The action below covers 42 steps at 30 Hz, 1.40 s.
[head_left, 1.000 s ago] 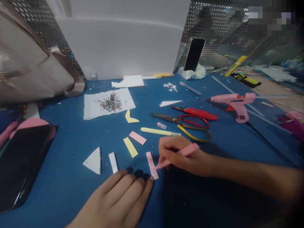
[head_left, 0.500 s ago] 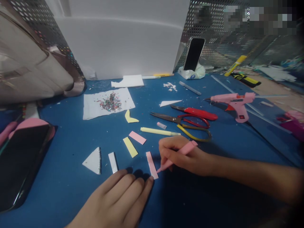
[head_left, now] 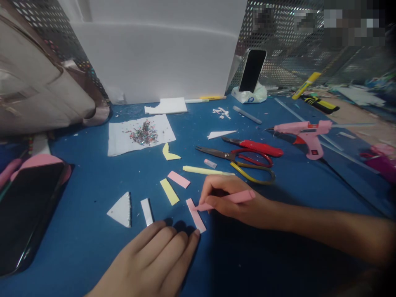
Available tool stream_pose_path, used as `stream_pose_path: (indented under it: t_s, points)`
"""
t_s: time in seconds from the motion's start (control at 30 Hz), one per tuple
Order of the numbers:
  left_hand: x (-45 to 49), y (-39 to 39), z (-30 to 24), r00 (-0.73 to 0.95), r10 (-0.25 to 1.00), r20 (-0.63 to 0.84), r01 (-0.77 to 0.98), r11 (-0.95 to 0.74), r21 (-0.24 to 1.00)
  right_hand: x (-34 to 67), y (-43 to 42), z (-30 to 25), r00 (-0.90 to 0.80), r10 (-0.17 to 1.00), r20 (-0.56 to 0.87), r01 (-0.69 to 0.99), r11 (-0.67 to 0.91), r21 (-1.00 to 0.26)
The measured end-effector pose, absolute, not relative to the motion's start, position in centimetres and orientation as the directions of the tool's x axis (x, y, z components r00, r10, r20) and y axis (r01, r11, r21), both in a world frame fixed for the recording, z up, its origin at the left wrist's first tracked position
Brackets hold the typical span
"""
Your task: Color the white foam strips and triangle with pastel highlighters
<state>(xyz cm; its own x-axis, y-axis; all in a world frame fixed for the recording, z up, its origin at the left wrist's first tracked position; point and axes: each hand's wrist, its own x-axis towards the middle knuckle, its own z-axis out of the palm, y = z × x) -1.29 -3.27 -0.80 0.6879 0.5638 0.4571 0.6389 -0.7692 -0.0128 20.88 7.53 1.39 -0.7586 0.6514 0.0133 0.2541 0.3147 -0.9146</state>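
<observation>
My right hand [head_left: 230, 198] grips a pink marker [head_left: 236, 198] in a writing hold, its tip touching the upper part of a pink strip [head_left: 197, 218]. The near end of that strip is under a fingertip of my left hand [head_left: 161, 251], which lies palm down with fingers stretched out. Just beyond the left fingers is a white strip [head_left: 147, 210], and left of it a white triangle [head_left: 121, 210] with a beaded-looking edge. A yellow strip [head_left: 169, 192] and a second pink strip [head_left: 179, 180] lie flat farther back. A pale yellow marker [head_left: 207, 170] rests behind my right hand.
Scissors [head_left: 216, 153] and a red-handled cutter [head_left: 260, 147] lie behind my right hand. At right is a pink glue gun [head_left: 306, 131] with its cord. White paper [head_left: 117, 136] bears colourful bits. A phone [head_left: 27, 214] lies left; another phone [head_left: 253, 70] stands at the back.
My right hand has moved the marker's tip up and left, from the strip's near right edge onto its upper part. The strip's far end has shifted slightly left. My left hand stays put.
</observation>
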Motion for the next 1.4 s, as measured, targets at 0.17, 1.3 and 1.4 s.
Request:
stream_pose_path:
  t_s: [0.17, 1.3, 1.4]
  points:
    - [-1.19, -3.18, -0.8, 0.684, 0.564, 0.462, 0.637, -0.771, -0.002, 21.02, 7.48, 1.1, -0.763, 0.647, 0.001, 0.168, 0.199, -0.966]
    - [-1.3, -3.1, -0.57, 0.688, 0.561, 0.461, 0.632, -0.775, -0.001, 20.91, 7.6, 1.1, -0.761, 0.649, 0.024, 0.183, 0.25, -0.951]
    - [-1.17, -3.11, -0.39, 0.697, 0.567, 0.439, 0.63, -0.776, 0.003, 20.95, 7.6, 1.05, -0.758, 0.652, 0.015, 0.168, 0.217, -0.962]
